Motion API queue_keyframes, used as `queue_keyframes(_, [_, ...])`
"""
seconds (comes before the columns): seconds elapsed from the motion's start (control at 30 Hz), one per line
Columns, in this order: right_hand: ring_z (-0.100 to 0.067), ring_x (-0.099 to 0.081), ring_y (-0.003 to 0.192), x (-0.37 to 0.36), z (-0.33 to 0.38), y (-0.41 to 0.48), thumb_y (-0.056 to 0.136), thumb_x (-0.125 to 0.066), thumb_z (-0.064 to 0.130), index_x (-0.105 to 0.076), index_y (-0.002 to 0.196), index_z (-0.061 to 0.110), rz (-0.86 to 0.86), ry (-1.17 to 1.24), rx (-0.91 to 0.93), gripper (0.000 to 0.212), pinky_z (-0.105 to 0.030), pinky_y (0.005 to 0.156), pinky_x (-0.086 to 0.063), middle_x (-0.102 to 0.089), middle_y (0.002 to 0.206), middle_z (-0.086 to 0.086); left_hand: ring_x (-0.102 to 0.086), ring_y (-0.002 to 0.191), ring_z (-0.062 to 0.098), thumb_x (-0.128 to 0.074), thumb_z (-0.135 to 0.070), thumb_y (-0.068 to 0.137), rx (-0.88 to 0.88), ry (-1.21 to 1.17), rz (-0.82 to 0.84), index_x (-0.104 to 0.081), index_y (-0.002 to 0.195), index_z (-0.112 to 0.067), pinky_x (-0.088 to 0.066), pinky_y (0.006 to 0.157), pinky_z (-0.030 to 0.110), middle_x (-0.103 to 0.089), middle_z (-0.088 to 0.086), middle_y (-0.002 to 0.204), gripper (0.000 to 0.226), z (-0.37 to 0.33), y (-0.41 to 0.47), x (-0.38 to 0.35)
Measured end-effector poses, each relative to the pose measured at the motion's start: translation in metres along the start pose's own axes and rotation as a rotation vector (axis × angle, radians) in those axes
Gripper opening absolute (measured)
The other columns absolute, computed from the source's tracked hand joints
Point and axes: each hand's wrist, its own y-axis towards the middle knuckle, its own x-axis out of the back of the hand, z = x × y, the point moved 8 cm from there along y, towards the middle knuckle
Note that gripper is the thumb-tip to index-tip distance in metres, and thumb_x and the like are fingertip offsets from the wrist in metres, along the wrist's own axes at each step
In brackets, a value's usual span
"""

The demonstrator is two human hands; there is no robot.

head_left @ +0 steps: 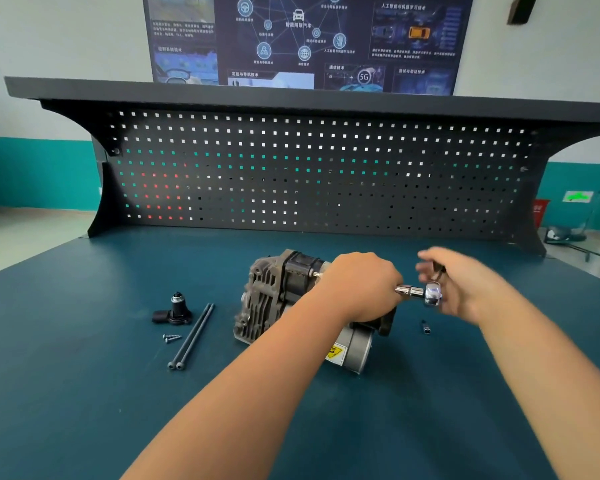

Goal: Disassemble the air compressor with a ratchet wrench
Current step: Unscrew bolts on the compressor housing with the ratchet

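The air compressor [274, 292] lies on the blue bench, its ribbed grey housing to the left and its silver motor with a yellow label [352, 351] toward me. My left hand [361, 285] is curled round the compressor's top and the wrench's extension bar. The chrome ratchet wrench [426, 293] sticks out to the right of that hand. My right hand [454, 278] is blurred and grips the wrench at its head and handle. The bolt under the socket is hidden by my left hand.
Left of the compressor lie a black removed fitting [175, 310], two long bolts [193, 336] and two short screws [171, 337]. A small bit [426, 328] lies to the right. The black pegboard [309, 174] stands behind the bench.
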Motion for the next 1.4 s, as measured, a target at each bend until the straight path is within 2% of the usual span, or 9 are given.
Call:
queue_keyframes(0.13, [-0.014, -0.044, 0.052, 0.001, -0.026, -0.009, 0.088, -0.057, 0.029, -0.051, 0.070, 0.016, 0.068, 0.150, -0.066, 0.023, -0.025, 0.053, -0.036, -0.056, 0.052, 0.003, -0.038, 0.052, 0.014, -0.043, -0.039, 0.093, 0.003, -0.026, 0.006, -0.049, 0.065, -0.019, -0.020, 0.047, 0.025, -0.043, -0.004, 0.057, 0.035, 0.000, 0.000, 0.001])
queue_keyframes(0.3, [-0.008, -0.048, 0.059, 0.004, 0.043, -0.048, 0.091, -0.057, 0.013, -0.064, 0.106, 0.024, -0.042, 0.228, 0.619, 0.020, -0.021, 0.054, -0.042, -0.054, 0.060, 0.012, -0.040, 0.053, 0.019, -0.049, -0.033, 0.088, 0.015, -0.059, 0.024, -0.052, 0.064, -0.019, -0.022, 0.047, 0.024, -0.043, -0.003, 0.055, 0.028, 0.001, -0.003, 0.001])
queue_keyframes(0.43, [-0.005, -0.050, 0.071, -0.017, 0.067, -0.122, 0.083, -0.064, 0.025, -0.063, 0.111, 0.042, 0.008, -0.159, 1.249, 0.033, -0.015, 0.071, -0.046, -0.059, 0.080, 0.018, -0.048, 0.063, 0.023, -0.048, -0.035, 0.088, 0.013, -0.088, 0.052, -0.054, 0.066, -0.017, -0.031, 0.051, 0.025, -0.054, -0.001, 0.063, 0.030, 0.003, 0.000, 0.001])
queue_keyframes(0.6, [-0.022, -0.046, 0.082, -0.045, 0.024, -0.165, 0.094, -0.051, 0.017, -0.061, 0.116, 0.019, -0.032, -0.790, 1.753, 0.024, -0.032, 0.078, -0.042, -0.065, 0.089, -0.001, -0.038, 0.051, 0.019, -0.053, -0.028, 0.083, 0.026, -0.119, 0.048, -0.044, 0.052, -0.015, -0.022, 0.047, 0.025, -0.043, -0.002, 0.049, 0.035, 0.006, 0.001, 0.001])
queue_keyframes(0.73, [-0.017, -0.053, 0.085, -0.026, 0.024, -0.149, 0.084, -0.060, 0.015, -0.062, 0.105, 0.014, -0.094, -0.682, 1.626, 0.021, -0.029, 0.080, -0.043, -0.064, 0.093, 0.009, -0.041, 0.055, 0.022, -0.050, -0.033, 0.087, 0.014, -0.069, 0.032, -0.048, 0.058, -0.016, -0.023, 0.047, 0.025, -0.043, -0.001, 0.053, 0.033, 0.003, 0.005, 0.001])
queue_keyframes(0.9, [0.001, -0.061, 0.083, 0.007, 0.025, -0.119, 0.088, -0.047, 0.058, -0.067, 0.085, 0.022, -0.191, -0.355, 1.196, 0.041, -0.008, 0.077, -0.042, -0.066, 0.091, 0.015, -0.041, 0.055, 0.020, -0.049, -0.039, 0.089, -0.038, 0.044, -0.020, -0.056, 0.068, -0.016, -0.021, 0.046, 0.024, -0.042, -0.002, 0.057, 0.033, -0.007, 0.004, 0.004])
queue_keyframes(1.0, [-0.006, -0.063, 0.073, 0.013, 0.025, -0.101, 0.092, -0.049, 0.047, -0.064, 0.072, 0.031, -0.210, -0.195, 1.025, 0.029, -0.016, 0.066, -0.048, -0.070, 0.080, 0.012, -0.036, 0.052, 0.017, -0.052, -0.045, 0.087, -0.036, 0.077, -0.047, -0.045, 0.061, -0.016, -0.020, 0.046, 0.024, -0.039, -0.001, 0.056, 0.040, -0.009, 0.001, 0.003])
queue_keyframes(1.17, [-0.010, -0.057, 0.047, 0.020, 0.024, -0.054, 0.097, -0.047, 0.032, -0.055, 0.066, 0.012, -0.197, 0.091, 0.685, 0.038, -0.018, 0.036, -0.039, -0.064, 0.054, 0.002, -0.035, 0.051, 0.018, -0.054, -0.049, 0.085, -0.071, 0.037, -0.112, -0.045, 0.063, -0.015, -0.017, 0.047, 0.024, -0.036, -0.003, 0.054, 0.041, -0.014, -0.006, 0.004])
queue_keyframes(1.4, [-0.009, -0.055, 0.038, 0.010, -0.009, -0.008, 0.093, -0.055, 0.034, -0.052, 0.072, 0.010, -0.037, 0.485, 0.165, 0.032, -0.017, 0.041, -0.048, -0.056, 0.044, 0.003, -0.058, 0.073, 0.025, -0.050, -0.061, 0.085, -0.174, -0.072, -0.281, -0.058, 0.096, -0.012, -0.030, 0.055, 0.029, -0.063, 0.003, 0.080, 0.051, -0.020, -0.020, 0.011])
